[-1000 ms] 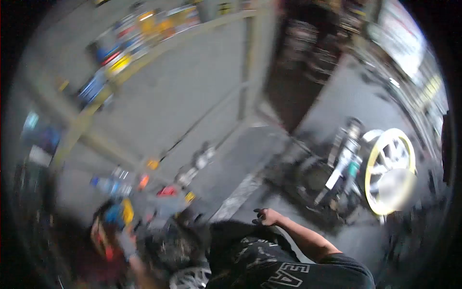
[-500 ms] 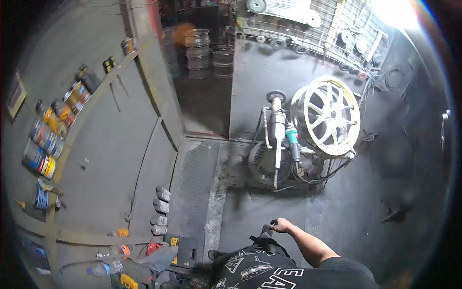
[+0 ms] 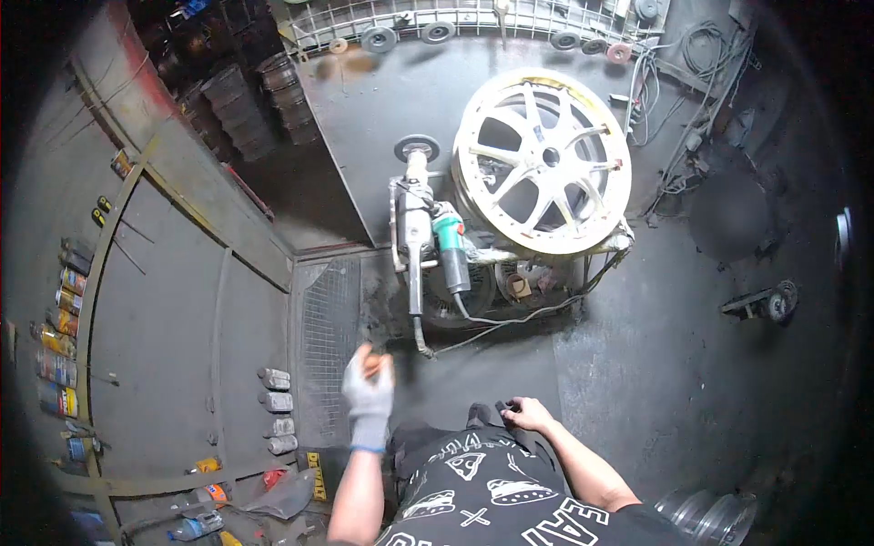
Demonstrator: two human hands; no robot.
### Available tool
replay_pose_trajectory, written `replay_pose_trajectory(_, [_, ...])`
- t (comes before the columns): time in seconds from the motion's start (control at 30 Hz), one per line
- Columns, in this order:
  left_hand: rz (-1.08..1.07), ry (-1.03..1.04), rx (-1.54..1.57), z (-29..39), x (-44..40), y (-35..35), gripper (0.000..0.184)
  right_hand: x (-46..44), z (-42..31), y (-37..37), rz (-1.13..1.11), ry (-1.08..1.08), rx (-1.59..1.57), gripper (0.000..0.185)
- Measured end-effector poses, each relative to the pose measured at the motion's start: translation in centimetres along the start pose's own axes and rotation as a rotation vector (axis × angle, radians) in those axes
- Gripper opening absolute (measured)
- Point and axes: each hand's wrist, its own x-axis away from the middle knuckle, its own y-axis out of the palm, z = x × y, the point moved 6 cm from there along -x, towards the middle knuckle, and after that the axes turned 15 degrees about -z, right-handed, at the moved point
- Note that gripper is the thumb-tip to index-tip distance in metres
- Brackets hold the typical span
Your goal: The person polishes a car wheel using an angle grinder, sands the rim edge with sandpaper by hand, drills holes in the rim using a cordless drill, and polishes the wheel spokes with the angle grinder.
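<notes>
My left hand (image 3: 369,387) wears a grey work glove with a blue cuff, its fingertips bare. The fingers are curled, and anything inside them is too small to make out. In front of my shirt, my bare right hand (image 3: 530,415) is closed beside a small dark shape that I cannot name. Ahead stands a metal stand holding a white spoked wheel rim (image 3: 546,164), tilted towards me. Left of the rim hang a long grey polisher (image 3: 416,223) with a round disc on top and a green grinder (image 3: 451,250). Neither hand touches them.
Several cans (image 3: 59,369) line the wall ledge at left. Grey bottles (image 3: 275,401) stand by the wall's foot. Cables (image 3: 537,312) loop under the stand. A low metal tool (image 3: 765,303) lies on the floor at right, with stacked metal rims (image 3: 706,517) nearer. Discs hang along a wire rack (image 3: 437,18).
My view has swung right and come closer to the stand, so the rim looks larger. My gloved left hand has come into view. My right hand stays closed before my body.
</notes>
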Motion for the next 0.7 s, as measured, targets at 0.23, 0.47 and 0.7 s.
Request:
replay_pose_trajectory(0.23, [-0.457, -0.465, -0.162, 7.5, -14.0, 14.3, 0.085, 1.9, -3.7, -6.2, 0.066, -0.159, -0.221, 0.054])
replay_pose_trajectory(0.47, [-0.404, -0.575, 0.646, 0.1, -17.0, 24.6, 0.034, 2.5, -8.6, -15.2, 0.081, -0.344, -0.242, 0.059])
replay_pose_trajectory(0.7, [-0.480, -0.605, 0.904, 6.0, -11.6, 19.5, 0.052, -1.2, -12.7, -24.8, 0.008, -0.456, -0.322, 0.072])
